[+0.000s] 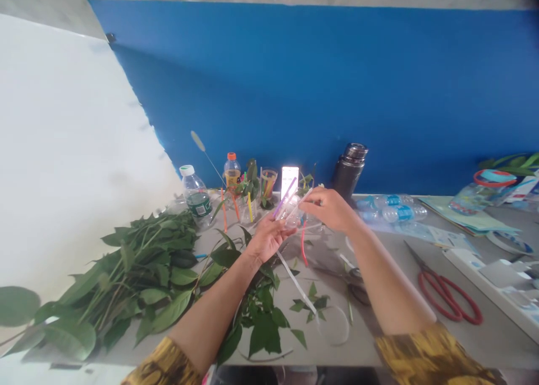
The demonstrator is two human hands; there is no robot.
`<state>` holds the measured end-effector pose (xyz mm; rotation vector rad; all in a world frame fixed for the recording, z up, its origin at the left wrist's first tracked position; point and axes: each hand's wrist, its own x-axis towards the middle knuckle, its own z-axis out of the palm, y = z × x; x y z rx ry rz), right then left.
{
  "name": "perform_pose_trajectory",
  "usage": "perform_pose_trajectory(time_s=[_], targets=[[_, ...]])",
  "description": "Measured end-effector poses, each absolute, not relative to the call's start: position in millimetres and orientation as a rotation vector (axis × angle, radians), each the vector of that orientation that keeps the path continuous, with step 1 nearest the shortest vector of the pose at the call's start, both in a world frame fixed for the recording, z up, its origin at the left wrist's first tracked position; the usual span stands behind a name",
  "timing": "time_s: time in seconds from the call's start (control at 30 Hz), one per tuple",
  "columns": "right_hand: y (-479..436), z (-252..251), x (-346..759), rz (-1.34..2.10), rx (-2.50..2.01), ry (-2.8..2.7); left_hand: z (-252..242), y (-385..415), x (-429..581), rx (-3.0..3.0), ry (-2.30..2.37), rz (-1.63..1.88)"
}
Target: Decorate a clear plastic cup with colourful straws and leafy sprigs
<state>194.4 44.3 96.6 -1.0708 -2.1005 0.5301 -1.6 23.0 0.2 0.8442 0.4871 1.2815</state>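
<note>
Over the middle of the table, my left hand (269, 238) is closed around a purple straw (285, 197), which slants up to the right, and a clear plastic piece (293, 214) shows beside it. My right hand (329, 207) is closed in a pinch at the right of that piece, on a pale, thin straw (306, 197). A white strip (298, 284) slants down from below my left hand. The exact contact of the fingers with the clear piece is hard to make out. Behind both hands, a lit phone (289, 178) stands upright.
Leafy branches (138, 273) cover the left, with cut leaves (265, 323) in front. Red-handled scissors (448, 295) lie right, near a white power strip (484, 275). A green-labelled bottle (197, 197), a straw-filled cup (268, 183), a dark thermos (349, 172) and lying water bottles (398, 212) stand along the back.
</note>
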Motion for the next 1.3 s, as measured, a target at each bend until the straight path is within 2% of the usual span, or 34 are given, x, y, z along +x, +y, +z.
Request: perform_pose_trajectory(time_s=[0.5,1.3], targets=[[46,89,186,0.609,-1.274,-2.005,2,21,0,0.911,0.504,1.263],[44,85,177,0.604,-1.261,-1.9,-1,23,3,0.901,0.492,1.33]])
